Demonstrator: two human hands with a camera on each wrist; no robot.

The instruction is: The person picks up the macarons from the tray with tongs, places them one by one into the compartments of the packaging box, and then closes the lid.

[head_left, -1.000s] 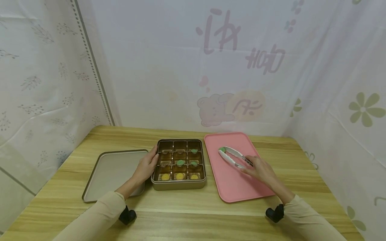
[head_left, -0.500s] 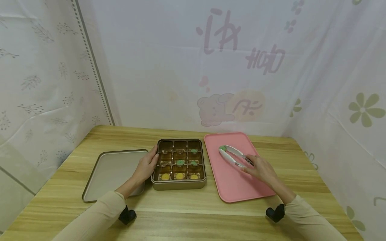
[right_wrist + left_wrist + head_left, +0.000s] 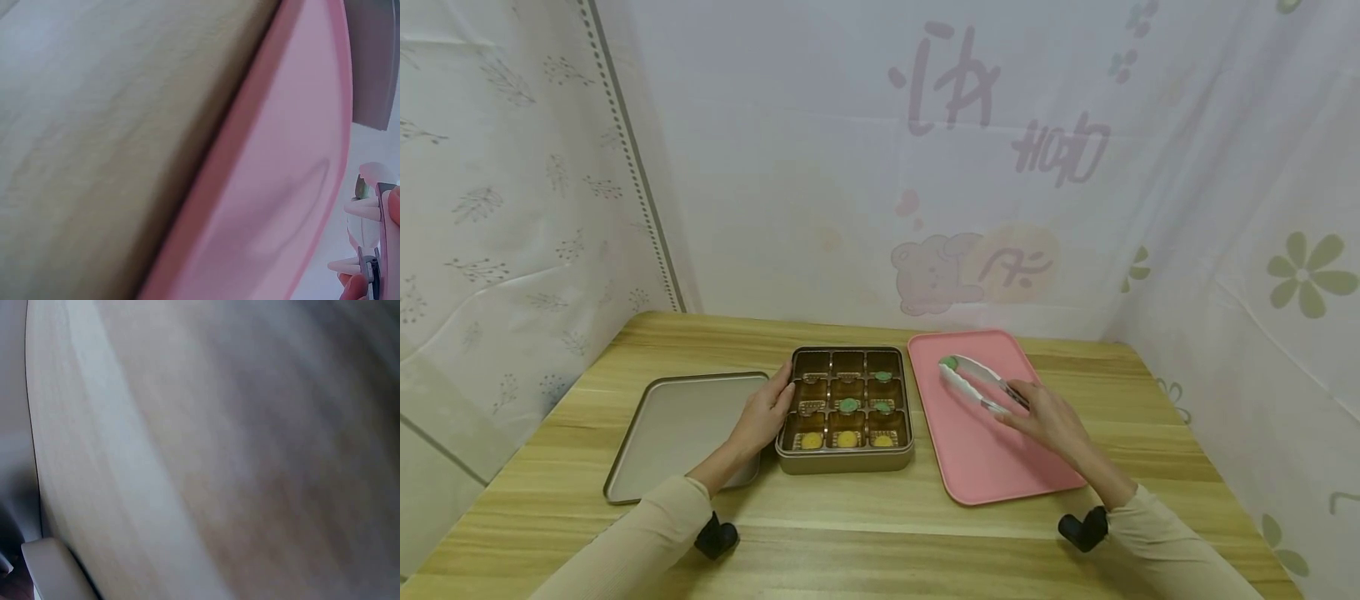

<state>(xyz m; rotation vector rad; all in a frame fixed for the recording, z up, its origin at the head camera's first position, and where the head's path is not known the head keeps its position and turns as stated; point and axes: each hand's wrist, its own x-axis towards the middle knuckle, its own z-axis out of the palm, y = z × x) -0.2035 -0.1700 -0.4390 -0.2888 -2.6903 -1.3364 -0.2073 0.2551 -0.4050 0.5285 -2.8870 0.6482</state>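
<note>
With my left hand [image 3: 762, 417] straight-fingered against the square gold tin [image 3: 850, 462], my right hand [image 3: 1051, 421], gripping silver metal tongs [image 3: 964, 388], should squeeze the rounded green piece [image 3: 950, 363] gently.

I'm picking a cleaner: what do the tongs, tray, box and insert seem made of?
Tongs: silvery-white arms suggest smooth metal, though plastic is possible.
Tray: probably matte plastic, given its even pink and rounded rim.
Box: likely satin, gold-toned tin; its soft sheen suggests metal.
Insert: apparently thin, glossy brown plastic, from highlights along its dividers.
</note>
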